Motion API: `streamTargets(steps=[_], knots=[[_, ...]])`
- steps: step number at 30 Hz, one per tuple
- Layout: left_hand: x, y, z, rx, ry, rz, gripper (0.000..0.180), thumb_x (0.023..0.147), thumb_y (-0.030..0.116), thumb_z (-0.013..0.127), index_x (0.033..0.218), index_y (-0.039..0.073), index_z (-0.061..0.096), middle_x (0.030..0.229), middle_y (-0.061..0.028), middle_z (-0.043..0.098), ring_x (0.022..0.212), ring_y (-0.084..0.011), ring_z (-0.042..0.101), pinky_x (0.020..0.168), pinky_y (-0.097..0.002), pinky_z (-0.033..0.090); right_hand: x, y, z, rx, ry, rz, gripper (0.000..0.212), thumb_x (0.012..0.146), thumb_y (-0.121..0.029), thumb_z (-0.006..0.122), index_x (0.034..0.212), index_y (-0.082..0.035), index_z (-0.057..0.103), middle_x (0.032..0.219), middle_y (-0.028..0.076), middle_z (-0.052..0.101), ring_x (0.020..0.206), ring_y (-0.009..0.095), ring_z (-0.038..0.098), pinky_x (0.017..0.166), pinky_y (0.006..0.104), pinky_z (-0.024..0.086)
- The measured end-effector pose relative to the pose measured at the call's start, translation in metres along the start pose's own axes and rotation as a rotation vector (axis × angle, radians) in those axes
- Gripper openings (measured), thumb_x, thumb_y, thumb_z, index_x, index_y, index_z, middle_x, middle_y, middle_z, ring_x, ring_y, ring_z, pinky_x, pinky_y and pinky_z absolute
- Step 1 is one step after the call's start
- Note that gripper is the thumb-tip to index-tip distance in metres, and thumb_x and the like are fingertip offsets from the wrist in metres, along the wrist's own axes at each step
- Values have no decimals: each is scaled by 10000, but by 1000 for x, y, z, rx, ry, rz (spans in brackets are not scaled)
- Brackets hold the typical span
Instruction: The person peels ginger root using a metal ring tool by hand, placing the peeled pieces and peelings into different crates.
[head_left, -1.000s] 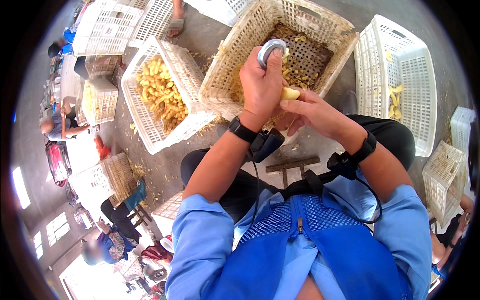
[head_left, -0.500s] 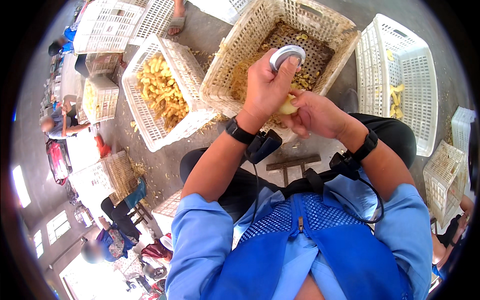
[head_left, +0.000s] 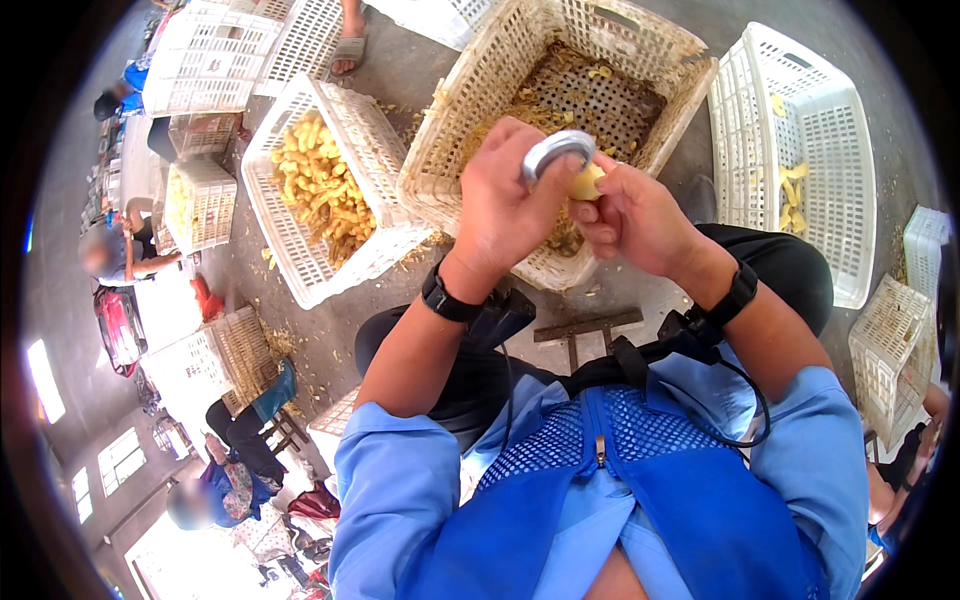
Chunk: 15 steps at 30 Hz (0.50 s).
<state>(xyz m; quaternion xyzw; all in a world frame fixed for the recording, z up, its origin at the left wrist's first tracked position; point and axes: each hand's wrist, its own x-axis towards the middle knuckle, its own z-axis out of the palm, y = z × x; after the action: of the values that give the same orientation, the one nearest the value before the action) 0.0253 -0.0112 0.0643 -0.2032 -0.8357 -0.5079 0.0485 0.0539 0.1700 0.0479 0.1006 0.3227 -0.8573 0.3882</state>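
In my left hand [head_left: 500, 200] is a round, shiny silver metal tool [head_left: 548, 147]; its exact kind does not show. My right hand [head_left: 645, 220] pinches a pale yellow peeled piece [head_left: 587, 184] that looks like ginger. The tool's rim is right beside this piece, and I cannot tell whether they touch. Both hands are held close together above the near side of a dirty white plastic crate [head_left: 440, 150], which has peel scraps [head_left: 535, 110] on its floor. A dark strap circles each wrist.
On the left, a white crate [head_left: 290, 255] holds many yellow-brown knobbly roots [head_left: 325, 180]. Another white crate [head_left: 840, 190] at right contains several pale yellow pieces [head_left: 792, 195]. Stacked crates [head_left: 212, 60] stand at far left. A sandalled foot [head_left: 348, 50] is beyond; other people sit at left.
My left hand has moved down and slightly left with the metal tool. The yellow piece, in my right hand, has come up a little and shows more plainly beside the tool.
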Motion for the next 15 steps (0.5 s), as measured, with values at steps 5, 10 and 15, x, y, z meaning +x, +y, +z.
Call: streamTargets(steps=[5, 10, 15], knots=[[-1, -10, 0, 10, -109, -191, 183, 905, 155, 703, 1018, 13, 722, 789, -41, 681, 707, -96, 601, 639, -264, 486, 4, 4, -5, -140, 83, 19, 233, 917, -294, 437, 1098, -150, 464, 742, -26, 434, 532, 73, 340, 473, 249, 299], [4, -37, 16, 35, 15, -208, 172, 869, 217, 711, 910, 53, 742, 719, -113, 677, 612, -221, 640, 586, -339, 504, 15, 2, -15, -169, 194, 65, 222, 901, -306, 430, 1028, -144, 512, 704, -40, 430, 498, 56, 317, 448, 234, 273], [13, -67, -17, -17, 143, -301, 181, 895, 210, 692, 956, 51, 752, 696, -60, 682, 586, -118, 597, 563, -300, 488, 8, -4, -7, -178, 224, 95, 249, 950, -330, 435, 1120, -180, 538, 702, -69, 389, 504, 39, 274, 447, 221, 216]])
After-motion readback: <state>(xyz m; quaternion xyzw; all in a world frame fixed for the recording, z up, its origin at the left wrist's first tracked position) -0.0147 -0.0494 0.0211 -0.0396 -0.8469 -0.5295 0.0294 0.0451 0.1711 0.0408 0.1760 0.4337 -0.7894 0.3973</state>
